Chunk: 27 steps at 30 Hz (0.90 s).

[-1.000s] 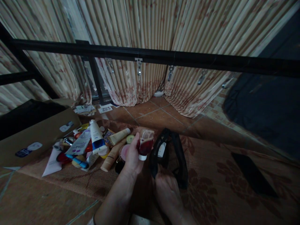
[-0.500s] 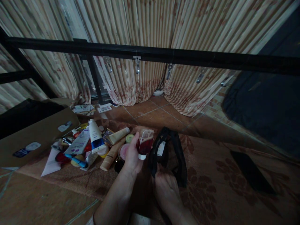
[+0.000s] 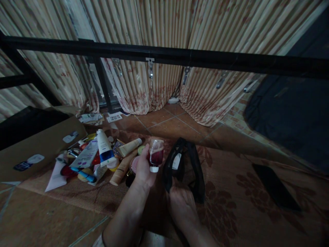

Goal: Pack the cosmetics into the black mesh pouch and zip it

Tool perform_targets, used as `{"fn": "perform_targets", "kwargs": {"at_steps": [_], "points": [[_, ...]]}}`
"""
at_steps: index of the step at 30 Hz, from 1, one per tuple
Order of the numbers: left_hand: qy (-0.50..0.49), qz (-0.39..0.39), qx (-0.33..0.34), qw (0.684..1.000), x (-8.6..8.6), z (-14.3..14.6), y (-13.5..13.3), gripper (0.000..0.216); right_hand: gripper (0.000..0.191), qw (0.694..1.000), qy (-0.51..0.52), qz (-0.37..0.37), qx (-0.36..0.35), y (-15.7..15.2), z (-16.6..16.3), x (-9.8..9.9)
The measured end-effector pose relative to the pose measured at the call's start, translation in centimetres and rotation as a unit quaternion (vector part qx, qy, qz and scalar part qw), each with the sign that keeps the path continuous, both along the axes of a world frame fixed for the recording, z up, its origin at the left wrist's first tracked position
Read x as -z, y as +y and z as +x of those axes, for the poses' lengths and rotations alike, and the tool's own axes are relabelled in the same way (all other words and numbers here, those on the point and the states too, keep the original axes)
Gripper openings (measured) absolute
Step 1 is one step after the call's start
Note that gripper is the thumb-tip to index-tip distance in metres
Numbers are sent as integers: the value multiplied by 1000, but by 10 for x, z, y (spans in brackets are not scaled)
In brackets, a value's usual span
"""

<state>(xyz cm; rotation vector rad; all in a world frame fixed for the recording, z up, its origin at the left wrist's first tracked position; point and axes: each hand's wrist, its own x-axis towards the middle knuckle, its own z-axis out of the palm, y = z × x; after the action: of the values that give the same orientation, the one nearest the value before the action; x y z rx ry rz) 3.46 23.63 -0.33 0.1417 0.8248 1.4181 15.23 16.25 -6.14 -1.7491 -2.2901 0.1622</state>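
Note:
My left hand (image 3: 142,168) is closed round a small tube (image 3: 155,153) with dark red contents and a white cap pointing down, held above the mat. My right hand (image 3: 182,207) grips the near edge of a black pouch (image 3: 190,164) that stands open on the mat, a white label showing inside it. The tube hangs just left of the pouch's opening. To the left lies a heap of cosmetics: a white and blue tube (image 3: 104,148), beige tubes (image 3: 129,147), a pink-lidded jar (image 3: 134,166) and small packets.
A woven patterned mat (image 3: 231,206) covers the tiled floor. A cardboard box (image 3: 38,147) lies at left. A black metal rail (image 3: 180,56) crosses in front of striped curtains (image 3: 159,27). A dark flat phone-like object (image 3: 276,188) lies on the mat at right; dark fabric (image 3: 290,113) beyond.
My left hand has turned the red tube slightly and brought it a little lower and to the left. My right hand keeps its hold on the pouch.

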Motion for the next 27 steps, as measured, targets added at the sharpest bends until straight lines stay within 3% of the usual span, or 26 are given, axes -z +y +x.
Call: {"fn": "perform_targets", "kwargs": {"at_steps": [27], "points": [[17,-21,-4,1000,8,2,3,28,23,1000,-12,-16,6,0,-1,-4]]}}
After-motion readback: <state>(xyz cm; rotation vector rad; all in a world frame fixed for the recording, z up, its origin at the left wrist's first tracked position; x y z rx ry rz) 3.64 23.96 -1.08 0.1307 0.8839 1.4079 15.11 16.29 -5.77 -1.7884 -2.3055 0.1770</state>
